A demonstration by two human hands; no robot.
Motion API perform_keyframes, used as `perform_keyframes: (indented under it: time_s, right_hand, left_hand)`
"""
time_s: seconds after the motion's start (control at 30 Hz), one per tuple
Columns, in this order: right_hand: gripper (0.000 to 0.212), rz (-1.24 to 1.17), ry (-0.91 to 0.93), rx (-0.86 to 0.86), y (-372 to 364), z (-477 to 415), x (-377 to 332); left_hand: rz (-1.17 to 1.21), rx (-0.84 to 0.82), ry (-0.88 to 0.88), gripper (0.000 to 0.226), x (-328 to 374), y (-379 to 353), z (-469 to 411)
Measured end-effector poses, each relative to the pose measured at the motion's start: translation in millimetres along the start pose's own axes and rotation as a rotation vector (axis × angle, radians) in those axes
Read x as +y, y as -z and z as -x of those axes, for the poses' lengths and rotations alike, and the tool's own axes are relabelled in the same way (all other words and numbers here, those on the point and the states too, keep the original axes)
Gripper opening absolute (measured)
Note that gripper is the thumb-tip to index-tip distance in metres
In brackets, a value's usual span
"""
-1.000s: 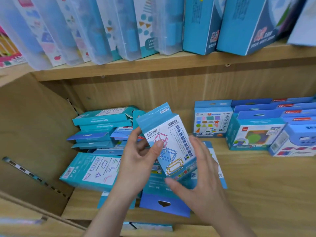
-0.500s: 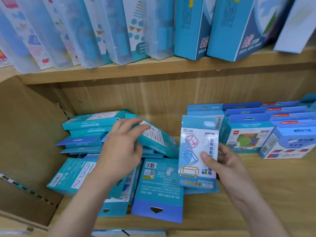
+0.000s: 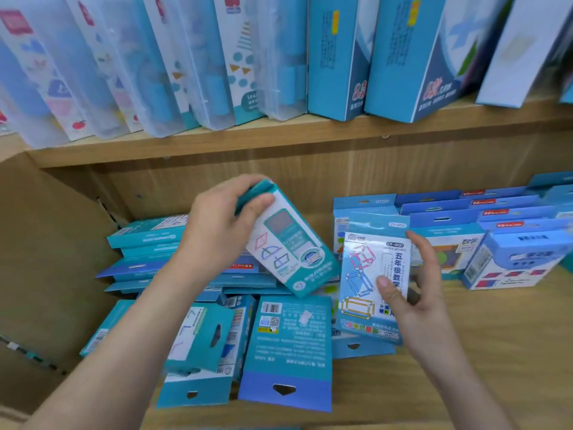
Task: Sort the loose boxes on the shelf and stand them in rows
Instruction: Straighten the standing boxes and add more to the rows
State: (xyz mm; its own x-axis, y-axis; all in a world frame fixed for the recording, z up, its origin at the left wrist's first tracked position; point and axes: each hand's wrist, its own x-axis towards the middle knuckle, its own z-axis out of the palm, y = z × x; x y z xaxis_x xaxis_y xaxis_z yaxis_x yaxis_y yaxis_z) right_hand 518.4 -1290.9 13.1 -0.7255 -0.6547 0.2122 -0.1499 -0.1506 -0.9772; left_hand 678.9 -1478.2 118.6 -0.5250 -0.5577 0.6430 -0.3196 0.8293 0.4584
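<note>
Left hand curls round the top end of a teal box, thumb on its face, holding it tilted above the loose heap. Right hand pinches a light-blue box printed with three frame shapes, thumb in front and fingers behind, upright just left of the standing rows. One box per hand; the heap's flat boxes overlap too much to count on the wooden shelf.
</note>
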Motion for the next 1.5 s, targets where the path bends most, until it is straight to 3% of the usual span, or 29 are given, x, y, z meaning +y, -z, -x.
perform_keyframes:
  time_s: [0.13,0.33,0.47,0.67,0.93,1.03,1.17,1.33,1.5]
  right_hand:
    - [0.072,-0.017,0.065,-0.025,4.7,0.9,0.1]
    - [0.061,0.011,-0.003,-0.012,21.0,3.7,10.8]
    - [0.045,-0.006,-0.037,0.094,38.6,4.5,8.3]
    - [0.032,0.044,0.042,0.229,74.6,11.2,2.1]
    - [0.044,0.224,0.073,0.417,139.7,38.1,-8.1]
    - [0.044,0.298,0.087,0.453,160.2,44.6,-12.1]
    - [0.04,0.266,0.073,0.454,192.0,43.6,-17.3]
    - [0.033,0.194,0.093,0.425,239.1,17.7,-27.1]
    - [0.033,0.139,0.024,0.289,285.4,-17.6,-26.4]
  left_hand:
    - [0.011,0.057,0.148,0.017,1.4,-4.0,-8.4]
    - [-0.028,0.069,0.122,0.017,11.1,-9.3,-4.5]
    - [0.116,0.084,0.115,0.015,22.7,-18.3,-6.9]
    - [0.228,0.019,-0.008,0.017,50.2,-51.3,-15.4]
    - [0.291,0.014,-0.312,0.021,105.3,-102.8,-14.3]
    - [0.251,-0.043,-0.434,0.024,119.2,-126.5,-10.0]
    - [0.124,-0.165,-0.472,0.025,128.4,-161.1,-1.2]
    - [0.025,-0.189,-0.346,0.035,133.1,-183.7,-0.3]
    - [-0.183,-0.17,-0.259,0.042,148.0,-186.3,5.2]
